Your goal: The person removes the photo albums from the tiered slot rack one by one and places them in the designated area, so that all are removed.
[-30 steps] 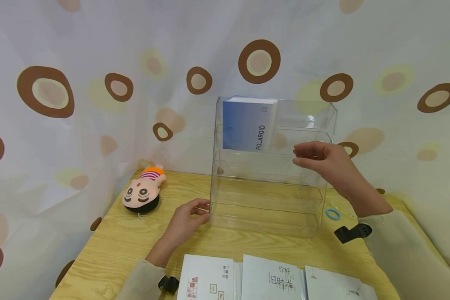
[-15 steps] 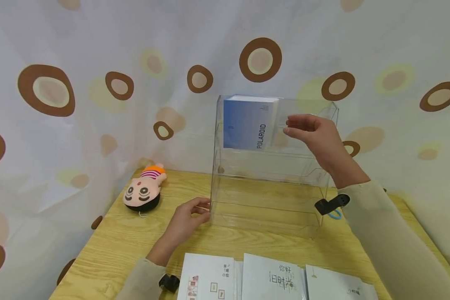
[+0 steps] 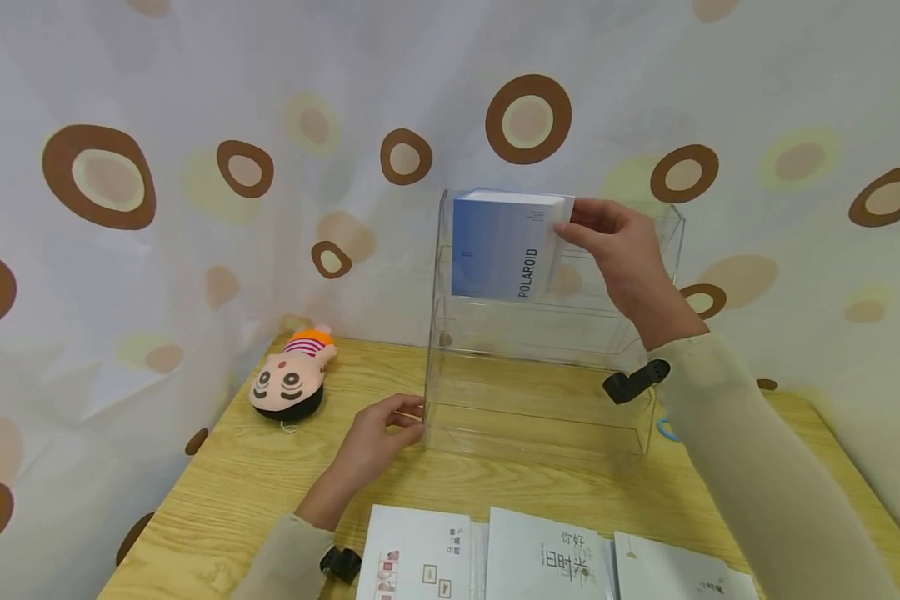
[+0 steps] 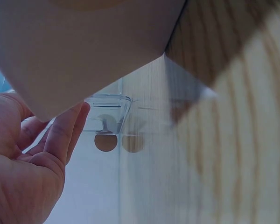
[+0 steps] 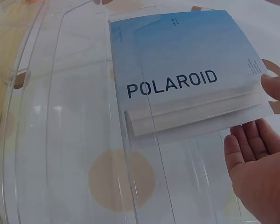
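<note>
A blue photo album [image 3: 498, 250] marked POLAROID stands in the top tier of a clear acrylic rack [image 3: 536, 387], at its left end. At the album's upper right edge is my right hand [image 3: 622, 254]. In the right wrist view, its thumb [image 5: 275, 86] lies at the front cover's corner and its curled fingers reach behind the back cover, so the hand pinches the album [image 5: 177, 60]. My left hand [image 3: 375, 437] touches the lower left side of the rack with extended fingers; in the left wrist view, these fingers [image 4: 60, 135] are partly hidden by a pale panel.
Several white albums [image 3: 543, 554] lie in a row at the table's [image 3: 217, 508] front edge. A plush doll [image 3: 292, 379] lies at the back left. A blue ring [image 3: 667, 429] is right of the rack, partly behind my sleeve. A patterned curtain [image 3: 330, 83] hangs behind.
My right hand has moved up and left from beside the rack's right part to the album's edge and closed on it. My left hand stays at the rack's side.
</note>
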`<state>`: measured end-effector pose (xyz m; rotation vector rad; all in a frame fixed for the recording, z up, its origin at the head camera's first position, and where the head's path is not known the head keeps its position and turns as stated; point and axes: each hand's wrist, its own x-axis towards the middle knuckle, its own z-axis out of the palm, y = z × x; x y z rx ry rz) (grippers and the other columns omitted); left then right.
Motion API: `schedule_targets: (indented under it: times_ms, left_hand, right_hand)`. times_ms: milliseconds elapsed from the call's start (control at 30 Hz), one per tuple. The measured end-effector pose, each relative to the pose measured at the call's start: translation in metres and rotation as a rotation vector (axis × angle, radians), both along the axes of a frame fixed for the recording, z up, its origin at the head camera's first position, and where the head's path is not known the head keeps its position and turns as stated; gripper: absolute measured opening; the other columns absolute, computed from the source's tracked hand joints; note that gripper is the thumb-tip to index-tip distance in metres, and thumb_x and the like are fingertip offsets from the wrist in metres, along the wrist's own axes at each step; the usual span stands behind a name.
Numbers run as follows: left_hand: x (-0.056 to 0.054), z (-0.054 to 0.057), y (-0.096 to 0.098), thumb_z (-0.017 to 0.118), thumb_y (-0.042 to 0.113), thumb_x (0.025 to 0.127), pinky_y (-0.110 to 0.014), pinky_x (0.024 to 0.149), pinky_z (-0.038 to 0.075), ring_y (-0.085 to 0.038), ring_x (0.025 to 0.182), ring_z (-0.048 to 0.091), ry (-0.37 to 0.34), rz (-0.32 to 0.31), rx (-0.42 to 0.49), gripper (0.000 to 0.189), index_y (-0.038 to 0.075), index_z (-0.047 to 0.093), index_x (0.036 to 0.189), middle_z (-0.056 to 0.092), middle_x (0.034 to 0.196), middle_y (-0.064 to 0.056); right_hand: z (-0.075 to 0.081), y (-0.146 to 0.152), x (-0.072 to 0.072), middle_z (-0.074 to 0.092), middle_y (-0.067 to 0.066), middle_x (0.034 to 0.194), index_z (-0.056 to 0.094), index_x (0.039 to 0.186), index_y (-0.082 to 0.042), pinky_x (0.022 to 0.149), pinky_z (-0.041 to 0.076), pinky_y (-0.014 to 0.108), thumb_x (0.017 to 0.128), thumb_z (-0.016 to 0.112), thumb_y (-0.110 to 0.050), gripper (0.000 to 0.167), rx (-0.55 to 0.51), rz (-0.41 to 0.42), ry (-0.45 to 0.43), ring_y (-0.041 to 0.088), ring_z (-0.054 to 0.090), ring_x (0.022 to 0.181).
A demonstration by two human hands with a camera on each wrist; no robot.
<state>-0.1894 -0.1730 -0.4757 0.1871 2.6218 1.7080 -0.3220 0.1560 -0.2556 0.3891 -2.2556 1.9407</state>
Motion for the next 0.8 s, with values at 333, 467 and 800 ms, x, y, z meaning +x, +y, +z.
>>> schedule_targets:
  times_ms: [333, 467, 800]
  left_hand:
    - [0.0, 0.001, -0.001, 0.076, 0.009, 0.106, -0.034, 0.09, 0.064, -0.024, 0.117, 0.075, -0.003, 0.001, 0.004, 0.04, 0.01, 0.072, 0.146, 0.078, 0.134, -0.007]
    - [0.0, 0.001, 0.0, 0.077, 0.009, 0.106, -0.034, 0.091, 0.064, -0.024, 0.117, 0.074, -0.004, 0.004, 0.003, 0.039, 0.012, 0.073, 0.145, 0.079, 0.134, -0.007]
    - [0.0, 0.001, -0.001, 0.076, 0.008, 0.106, -0.036, 0.091, 0.065, -0.023, 0.116, 0.074, -0.003, 0.007, 0.006, 0.037, 0.012, 0.074, 0.143, 0.079, 0.132, -0.007]
  right_hand:
    - [0.006, -0.013, -0.007, 0.074, -0.009, 0.119, 0.07, 0.144, -0.014, 0.117, 0.042, 0.038, 0.103, 0.084, -0.03, 0.046, -0.036, 0.027, -0.028, 0.018, 0.064, 0.119]
    - [0.008, -0.017, -0.009, 0.074, -0.008, 0.118, 0.072, 0.14, -0.014, 0.116, 0.042, 0.037, 0.102, 0.085, -0.029, 0.042, -0.05, 0.032, -0.03, 0.019, 0.064, 0.118]
    - [0.013, -0.026, -0.014, 0.073, -0.007, 0.115, 0.072, 0.141, -0.01, 0.111, 0.045, 0.037, 0.102, 0.085, -0.025, 0.044, -0.047, 0.02, -0.022, 0.02, 0.065, 0.115]
